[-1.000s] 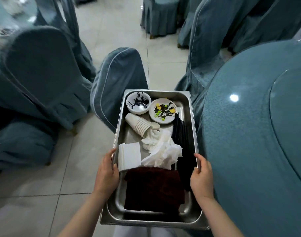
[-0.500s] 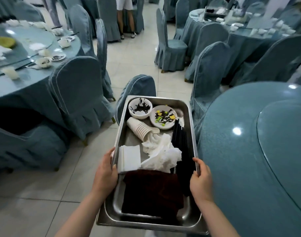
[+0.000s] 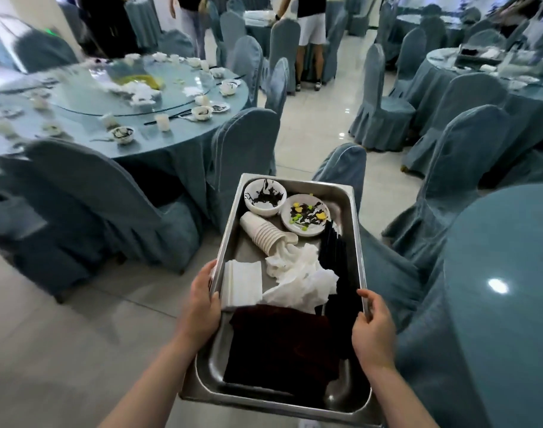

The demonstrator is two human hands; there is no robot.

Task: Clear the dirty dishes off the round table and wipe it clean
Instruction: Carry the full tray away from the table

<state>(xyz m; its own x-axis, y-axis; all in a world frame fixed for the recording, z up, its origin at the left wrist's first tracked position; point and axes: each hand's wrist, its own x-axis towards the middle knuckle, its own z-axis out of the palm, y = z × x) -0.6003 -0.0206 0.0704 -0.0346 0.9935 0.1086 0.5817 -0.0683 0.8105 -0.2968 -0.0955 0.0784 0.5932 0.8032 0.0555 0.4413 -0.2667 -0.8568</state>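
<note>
I carry a steel tray [image 3: 353, 211] in front of me, off the floor. My left hand [image 3: 202, 304] grips its left rim and my right hand [image 3: 373, 332] grips its right rim. In the tray lie a stained white bowl [image 3: 265, 197], a dirty plate [image 3: 305, 215], a stack of paper cups [image 3: 264, 233], crumpled napkins [image 3: 301, 279], a folded white cloth [image 3: 243, 282], black chopsticks [image 3: 333, 248] and a dark red cloth [image 3: 282, 344]. The round table [image 3: 505, 288] with a blue-green cloth is at my right.
Another round table [image 3: 183, 131] at the left holds several dirty bowls, cups and napkins on a glass turntable. Covered chairs [image 3: 242, 149] stand around all the tables, one [image 3: 344, 168] just beyond the tray. Two people [image 3: 307, 29] stand in the far aisle. A tiled aisle runs ahead.
My view has lifted from the floor to the room, so the dirty left table and the far people came into sight. Both hands keep the same hold on the tray.
</note>
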